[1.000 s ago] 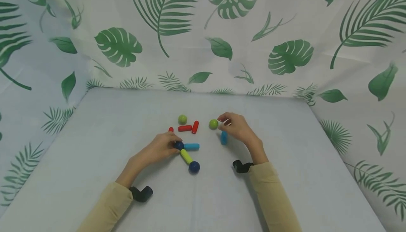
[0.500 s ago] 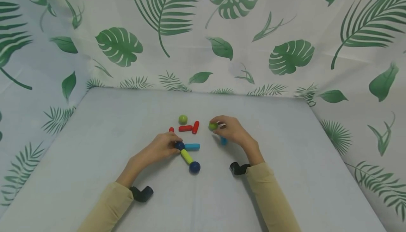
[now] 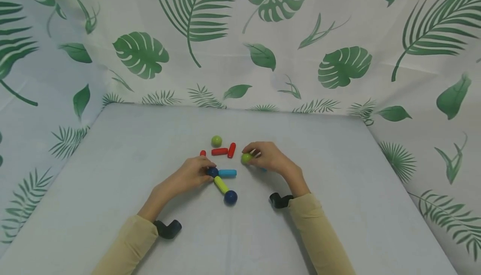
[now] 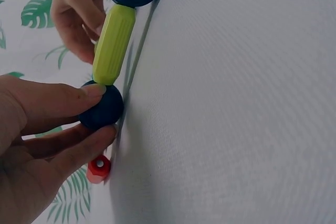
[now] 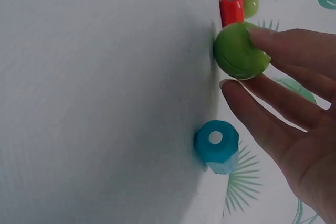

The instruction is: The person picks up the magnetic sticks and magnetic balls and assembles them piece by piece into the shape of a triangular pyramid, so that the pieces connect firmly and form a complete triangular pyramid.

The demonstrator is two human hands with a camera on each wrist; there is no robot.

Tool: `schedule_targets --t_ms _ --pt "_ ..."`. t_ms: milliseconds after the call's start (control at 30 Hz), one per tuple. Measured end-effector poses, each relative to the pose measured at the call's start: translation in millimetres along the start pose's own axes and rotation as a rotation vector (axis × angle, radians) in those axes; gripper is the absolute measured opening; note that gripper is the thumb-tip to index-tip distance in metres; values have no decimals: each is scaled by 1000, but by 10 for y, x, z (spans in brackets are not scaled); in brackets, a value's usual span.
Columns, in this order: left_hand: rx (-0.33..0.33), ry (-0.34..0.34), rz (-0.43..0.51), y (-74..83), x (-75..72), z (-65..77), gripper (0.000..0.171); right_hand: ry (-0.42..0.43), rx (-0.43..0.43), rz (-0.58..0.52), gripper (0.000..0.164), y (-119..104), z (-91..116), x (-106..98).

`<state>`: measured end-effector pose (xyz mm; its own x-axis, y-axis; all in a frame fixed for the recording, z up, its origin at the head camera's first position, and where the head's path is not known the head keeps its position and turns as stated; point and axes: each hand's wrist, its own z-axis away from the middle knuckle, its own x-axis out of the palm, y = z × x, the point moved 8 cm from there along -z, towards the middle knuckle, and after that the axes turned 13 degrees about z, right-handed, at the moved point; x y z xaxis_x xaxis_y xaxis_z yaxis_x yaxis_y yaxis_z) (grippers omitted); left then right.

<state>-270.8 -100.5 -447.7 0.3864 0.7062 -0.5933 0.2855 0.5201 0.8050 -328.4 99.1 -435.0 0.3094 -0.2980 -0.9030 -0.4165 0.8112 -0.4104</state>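
Observation:
My left hand [image 3: 193, 175] pinches a dark blue ball [image 4: 100, 113] between thumb and fingers. A yellow-green ribbed rod [image 4: 114, 43] joins that ball to a second dark blue ball [image 3: 230, 198]. From the held ball a light blue rod [image 3: 227, 173] extends to the right. On the other side, my right hand [image 3: 272, 157] grips a green ball [image 5: 239, 51], the thumb against it and fingertips behind. Another light blue rod [image 5: 216, 142], with a pale round spot on its end, lies below this hand and is mostly hidden in the head view.
Two red rods [image 3: 219, 152] [image 3: 231, 150] lie beyond the joined pieces, near another green ball [image 3: 216, 141]. A third red rod [image 3: 203, 153] peeks out behind the left hand. The white table [image 3: 169, 124] meets a leaf-printed cloth [image 3: 225, 70] at the back.
My right hand has moved left, closed its fingers on the green ball and drawn it slightly nearer and to the left. The left hand stays in place with its ball.

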Motion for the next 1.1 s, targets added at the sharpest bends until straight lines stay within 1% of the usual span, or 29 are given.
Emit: schedule_targets --t_ms 200,367,533,700,833,1100 --pt "-4 -6 -1 9 2 -12 37 -52 -26 -12 31 -72 5 49" --pt "-12 -2 -15 11 0 -16 37 -95 -15 -28 30 -109 13 80" --pt "-7 9 -30 26 -7 -15 37 -131 -21 -35 29 -135 9 110" --pt "-12 25 -32 19 -3 -18 37 -141 -34 -31 28 -142 7 120" --pt "-34 32 -24 -4 10 -24 38 -141 -42 -36 28 -144 5 124" --pt "-59 40 -22 -16 15 -17 38 -128 -3 -46 30 -130 61 46"
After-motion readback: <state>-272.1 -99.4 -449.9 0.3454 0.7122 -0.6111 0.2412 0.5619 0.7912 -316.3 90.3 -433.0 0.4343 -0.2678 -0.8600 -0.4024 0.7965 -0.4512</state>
